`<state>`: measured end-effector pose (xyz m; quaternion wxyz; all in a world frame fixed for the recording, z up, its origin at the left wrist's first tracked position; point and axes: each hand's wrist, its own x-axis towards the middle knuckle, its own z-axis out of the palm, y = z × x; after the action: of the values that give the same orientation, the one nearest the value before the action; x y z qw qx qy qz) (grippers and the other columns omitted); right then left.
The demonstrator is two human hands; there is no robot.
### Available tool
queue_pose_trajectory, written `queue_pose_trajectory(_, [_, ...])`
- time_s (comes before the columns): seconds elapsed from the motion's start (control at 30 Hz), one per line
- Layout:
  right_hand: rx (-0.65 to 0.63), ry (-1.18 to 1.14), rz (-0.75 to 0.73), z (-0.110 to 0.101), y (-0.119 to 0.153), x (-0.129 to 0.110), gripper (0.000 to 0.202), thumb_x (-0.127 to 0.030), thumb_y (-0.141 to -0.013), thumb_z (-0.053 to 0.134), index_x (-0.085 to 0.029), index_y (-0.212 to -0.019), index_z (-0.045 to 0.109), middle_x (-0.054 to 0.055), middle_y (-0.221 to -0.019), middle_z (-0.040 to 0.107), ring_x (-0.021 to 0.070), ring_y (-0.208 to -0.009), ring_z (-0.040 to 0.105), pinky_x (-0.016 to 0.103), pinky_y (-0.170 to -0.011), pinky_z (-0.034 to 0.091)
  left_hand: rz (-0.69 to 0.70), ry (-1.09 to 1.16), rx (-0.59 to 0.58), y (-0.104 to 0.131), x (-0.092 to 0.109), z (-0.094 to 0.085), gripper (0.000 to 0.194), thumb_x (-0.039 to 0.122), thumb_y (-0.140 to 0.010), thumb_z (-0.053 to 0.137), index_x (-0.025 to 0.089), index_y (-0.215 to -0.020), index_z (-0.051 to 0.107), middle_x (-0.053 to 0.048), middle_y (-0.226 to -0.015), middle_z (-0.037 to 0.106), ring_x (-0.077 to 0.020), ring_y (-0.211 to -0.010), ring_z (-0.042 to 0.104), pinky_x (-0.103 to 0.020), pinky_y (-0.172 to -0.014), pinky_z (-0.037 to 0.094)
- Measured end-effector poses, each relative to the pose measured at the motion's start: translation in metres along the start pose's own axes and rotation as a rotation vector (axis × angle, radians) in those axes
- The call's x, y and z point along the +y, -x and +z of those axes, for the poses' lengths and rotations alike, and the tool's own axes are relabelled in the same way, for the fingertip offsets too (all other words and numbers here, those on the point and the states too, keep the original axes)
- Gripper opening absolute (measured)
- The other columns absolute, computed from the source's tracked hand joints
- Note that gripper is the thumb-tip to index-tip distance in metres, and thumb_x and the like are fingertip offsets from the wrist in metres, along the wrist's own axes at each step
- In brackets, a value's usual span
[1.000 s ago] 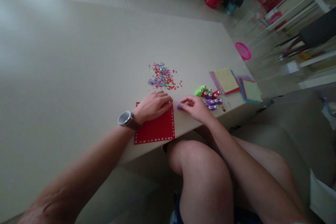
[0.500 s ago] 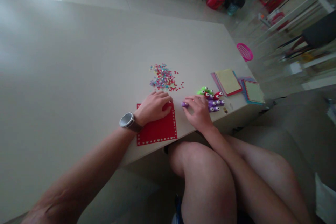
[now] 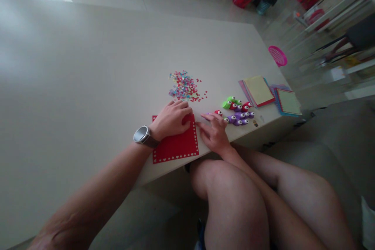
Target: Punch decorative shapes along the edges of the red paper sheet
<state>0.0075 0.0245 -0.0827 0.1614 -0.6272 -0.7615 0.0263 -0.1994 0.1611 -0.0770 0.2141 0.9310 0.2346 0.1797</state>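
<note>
A red paper sheet (image 3: 175,146) with a border of small punched shapes lies at the table's front edge. My left hand (image 3: 171,119) rests over its far part, fingers bent together at the far right corner and pressing the paper. Just right of the sheet is my right hand (image 3: 215,133), fingers apart, one fingertip at the sheet's right edge. A bit of purple shows behind these fingers; most of it is hidden. Beside the hand stand a red paper punch (image 3: 218,112) and a cluster of purple punches (image 3: 241,115), with red and green punches (image 3: 227,104) among them.
Colourful confetti (image 3: 184,86) is scattered beyond the sheet. Toward the table's right end lie a stack of coloured paper (image 3: 259,90) and bordered sheets (image 3: 288,101). A small brownish item (image 3: 255,123) sits near the front edge. A pink basket (image 3: 277,56) stands past the table.
My right hand has moved left to the sheet's edge and spread its fingers, no longer pinching the purple punch. More punches show beside it. My left hand has stayed on the sheet.
</note>
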Motion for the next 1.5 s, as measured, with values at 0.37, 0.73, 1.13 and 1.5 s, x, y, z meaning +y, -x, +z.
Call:
queue_pose_trajectory(0.37, [0.072, -0.054, 0.154, 0.0018, -0.0011, -0.0001, 0.025, -0.028, -0.097, 0.061, -0.028, -0.117, 0.076, 0.009, -0.14, 0.064, 0.0323, -0.136, 0.048, 0.054, -0.121, 0.034, -0.017, 0.029, 0.006, 0.0001, 0.0, 0.0003, 0.007, 0.026, -0.091, 0.061, 0.021, -0.094, 0.065, -0.009, -0.099, 0.066, -0.0272, -0.098, 0.06, -0.043, -0.087, 0.044])
queue_pose_trajectory(0.73, [0.14, -0.068, 0.164, 0.004, -0.0022, 0.0015, 0.011, -0.029, -0.098, 0.065, -0.026, -0.092, 0.074, 0.009, -0.13, 0.067, 0.0306, -0.13, 0.052, 0.052, -0.117, 0.038, -0.009, 0.022, 0.02, 0.0001, -0.0005, 0.0014, 0.008, 0.025, -0.094, 0.058, 0.021, -0.095, 0.064, -0.009, -0.1, 0.067, -0.026, -0.098, 0.062, -0.042, -0.087, 0.044])
queue_pose_trajectory(1.13, [0.036, 0.006, 0.12, 0.0058, -0.0029, 0.0009, 0.055, -0.033, -0.1, 0.056, -0.027, -0.155, 0.054, 0.012, -0.16, 0.048, 0.0366, -0.152, 0.035, 0.058, -0.126, 0.027, -0.007, 0.029, 0.033, -0.0006, -0.0005, 0.0019, 0.01, 0.025, -0.094, 0.056, 0.02, -0.096, 0.066, -0.009, -0.1, 0.068, -0.0257, -0.096, 0.063, -0.042, -0.087, 0.045])
queue_pose_trajectory(1.5, [0.048, -0.027, 0.158, 0.0077, -0.001, -0.0021, 0.032, -0.031, -0.098, 0.058, -0.024, -0.127, 0.07, 0.013, -0.147, 0.059, 0.0341, -0.144, 0.043, 0.055, -0.124, 0.029, -0.089, 0.133, 0.218, 0.0018, 0.0011, -0.0037, 0.014, 0.025, -0.09, 0.056, 0.021, -0.078, 0.06, -0.004, -0.078, 0.064, -0.0182, -0.073, 0.058, -0.034, -0.073, 0.047])
